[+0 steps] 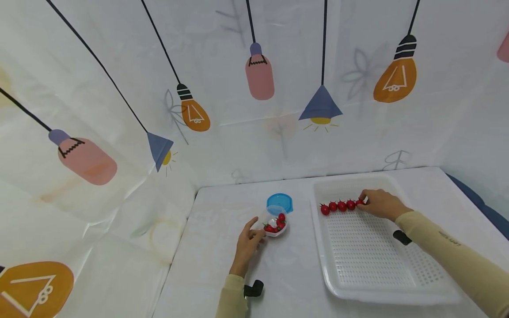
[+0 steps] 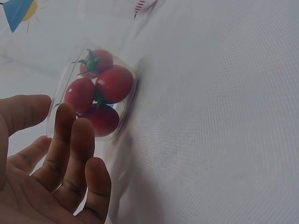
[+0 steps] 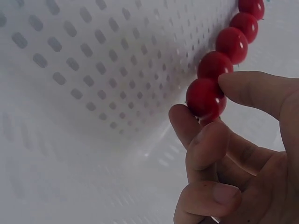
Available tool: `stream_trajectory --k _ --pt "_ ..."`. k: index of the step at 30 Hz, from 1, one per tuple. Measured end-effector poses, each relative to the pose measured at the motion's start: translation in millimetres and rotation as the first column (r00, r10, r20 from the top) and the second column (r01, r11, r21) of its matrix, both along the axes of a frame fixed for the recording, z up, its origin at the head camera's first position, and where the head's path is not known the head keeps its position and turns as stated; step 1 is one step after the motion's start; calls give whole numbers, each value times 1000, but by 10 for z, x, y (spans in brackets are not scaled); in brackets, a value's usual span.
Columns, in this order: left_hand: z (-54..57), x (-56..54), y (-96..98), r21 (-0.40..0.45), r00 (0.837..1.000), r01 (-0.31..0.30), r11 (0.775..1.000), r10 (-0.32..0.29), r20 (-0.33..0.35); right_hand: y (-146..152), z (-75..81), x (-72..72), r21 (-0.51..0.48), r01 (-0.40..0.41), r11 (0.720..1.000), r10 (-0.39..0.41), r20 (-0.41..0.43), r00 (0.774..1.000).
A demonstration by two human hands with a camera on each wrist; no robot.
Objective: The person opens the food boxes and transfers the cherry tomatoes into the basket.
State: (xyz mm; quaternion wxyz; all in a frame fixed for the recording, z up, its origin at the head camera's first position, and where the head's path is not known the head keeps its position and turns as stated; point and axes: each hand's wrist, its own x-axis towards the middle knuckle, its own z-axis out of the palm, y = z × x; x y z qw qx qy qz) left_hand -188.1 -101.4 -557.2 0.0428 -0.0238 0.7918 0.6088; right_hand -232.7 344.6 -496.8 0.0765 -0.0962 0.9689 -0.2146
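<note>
Head: tomato row (image 1: 342, 206) in tray (image 1: 370, 260), open container (image 1: 273, 234) holds more. Left wrist: left hand (image 2: 51, 181) at container, can't tell if gripping; bump could spill it. Right wrist: right hand (image 3: 252, 161) pinches end tomato (image 3: 204, 98); sloppy release could roll row.

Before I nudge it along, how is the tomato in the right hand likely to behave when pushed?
The end tomato would probably roll, since it looks round and smooth. Its glossy skin suggests it may slip from a light pinch. With the next tomato close beside it, pushing that way would likely nudge that one too.
</note>
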Motion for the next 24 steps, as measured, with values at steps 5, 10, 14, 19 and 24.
stream_trajectory --k 5,10,14,19,24 --pt "-14 -11 -6 -3 1000 6 1000 -6 6 15 -38 0 6 -2 1000 2 2 1000" --pt "-18 -16 -3 0 1000 6 1000 -6 10 17 -22 8 -1 4 1000 -4 13 1000" --pt "-13 -10 1 0 1000 3 1000 -3 5 17 -1 12 -9 3 1000 -3 16 1000" --pt "-9 -3 11 6 1000 -3 1000 3 -3 18 20 -1 -10 -3 1000 3 13 1000" --pt "188 80 77 -6 1000 -12 1000 12 -2 11 65 -15 7 9 1000 -9 12 1000"
